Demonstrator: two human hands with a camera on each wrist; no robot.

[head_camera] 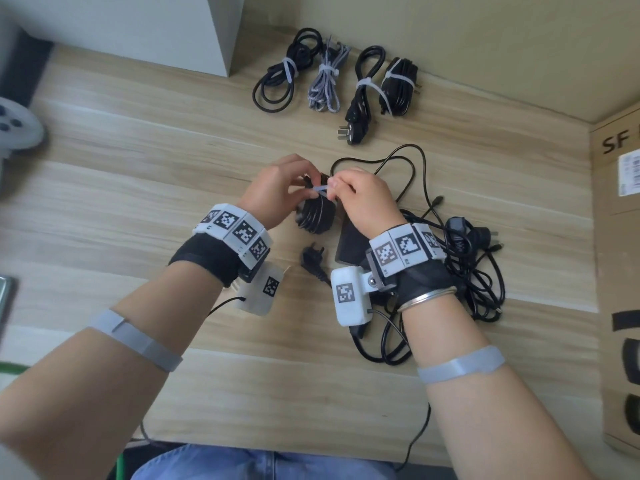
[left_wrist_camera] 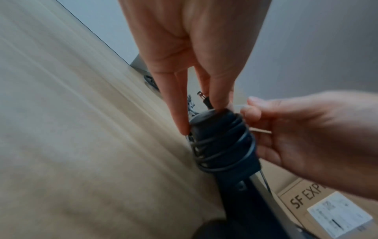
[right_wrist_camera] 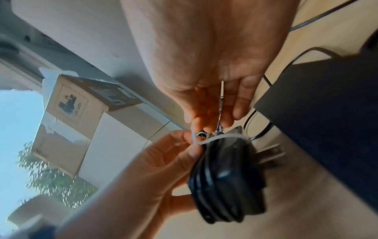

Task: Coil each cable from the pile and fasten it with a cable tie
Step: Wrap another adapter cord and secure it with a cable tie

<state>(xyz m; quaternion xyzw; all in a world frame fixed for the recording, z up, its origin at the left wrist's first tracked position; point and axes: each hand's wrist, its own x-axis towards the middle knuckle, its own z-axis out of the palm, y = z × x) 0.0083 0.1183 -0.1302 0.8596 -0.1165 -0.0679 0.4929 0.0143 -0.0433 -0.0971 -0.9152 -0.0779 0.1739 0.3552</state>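
Four tied coils (head_camera: 332,81), one cable pile (head_camera: 464,271)

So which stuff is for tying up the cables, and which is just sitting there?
For the job:
coil, gripped by left hand
tie, pinched by right hand
pile
four tied bundles

Just lying about:
cardboard box
white box
controller

both forearms converge; left hand (head_camera: 277,188) and right hand (head_camera: 363,199) pinch with curled fingers.
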